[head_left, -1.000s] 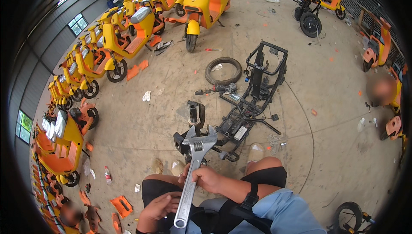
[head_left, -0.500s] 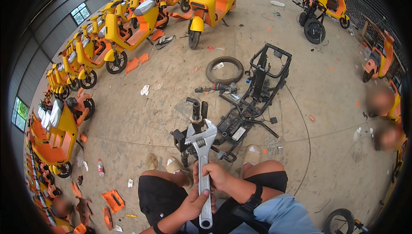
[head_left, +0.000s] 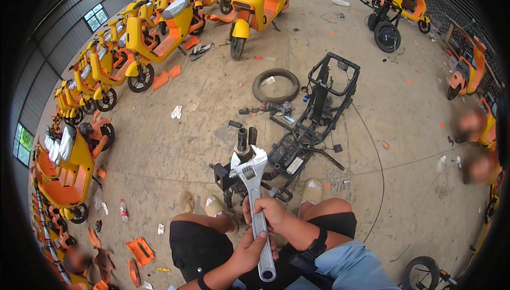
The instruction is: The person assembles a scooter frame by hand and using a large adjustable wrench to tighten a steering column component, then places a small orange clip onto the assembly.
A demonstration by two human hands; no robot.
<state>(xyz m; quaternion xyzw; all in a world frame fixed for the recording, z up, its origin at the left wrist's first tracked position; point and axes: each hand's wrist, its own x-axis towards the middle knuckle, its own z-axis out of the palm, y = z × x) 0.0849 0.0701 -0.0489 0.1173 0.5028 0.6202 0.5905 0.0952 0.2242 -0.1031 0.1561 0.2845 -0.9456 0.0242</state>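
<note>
A big silver adjustable wrench point(head_left: 255, 194) lies along the middle of my view, jaws away from me. Its jaws are around a nut at the base of the upright steering tube point(head_left: 243, 140) of a black scooter frame point(head_left: 313, 125); how tightly they fit I cannot tell. My left hand point(head_left: 249, 251) is closed round the lower handle, thumb on top. Higher up, my right hand point(head_left: 268, 213) grips the handle near the wrench's head. The frame lies on the concrete floor, beyond my knees and shoes.
A loose tyre point(head_left: 276, 85) and a power tool point(head_left: 279, 108) lie past the tube. Yellow and orange scooters point(head_left: 154, 40) line the left side. Orange panels point(head_left: 139, 250) and a bottle point(head_left: 124, 210) are at lower left. A cable point(head_left: 380, 173) runs along the floor at right.
The wrench's handle end has swung right and its jaws now sit around the nut. Both my hands have moved right with it, still gripping the handle.
</note>
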